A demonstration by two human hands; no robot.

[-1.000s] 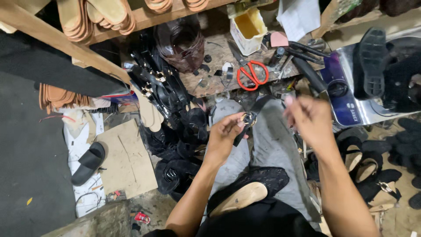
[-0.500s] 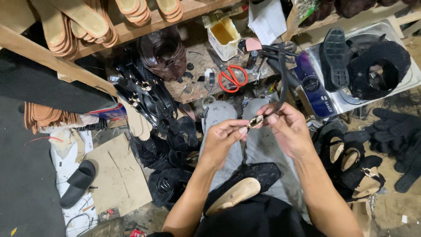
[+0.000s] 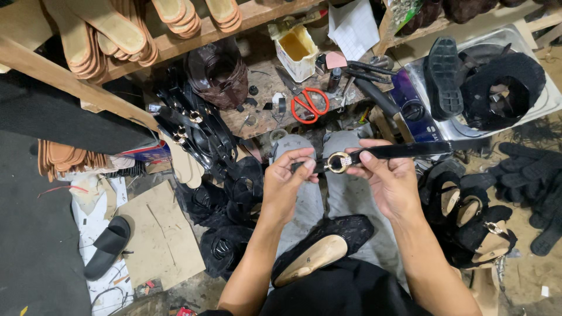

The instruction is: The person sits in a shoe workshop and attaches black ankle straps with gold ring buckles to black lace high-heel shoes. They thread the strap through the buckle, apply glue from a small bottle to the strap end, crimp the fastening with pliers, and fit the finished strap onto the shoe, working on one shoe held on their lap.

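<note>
A glossy black strap with a gold ring buckle is stretched between both hands above my lap. My left hand pinches the strap's short left end beside the buckle. My right hand grips the strap just right of the buckle, its long end running out to the right. On my lap rests a black shoe with a tan insole, touched by neither hand.
A cluttered wooden bench holds red-handled scissors, a yellow glue tub and small tools. Black buckled straps pile at left, finished sandals at right, a metal tray of black soles beyond. Tan insoles fill the shelf.
My right hand came in from the right and took hold of the strap by the buckle. The strap now lies pulled out level between both hands.
</note>
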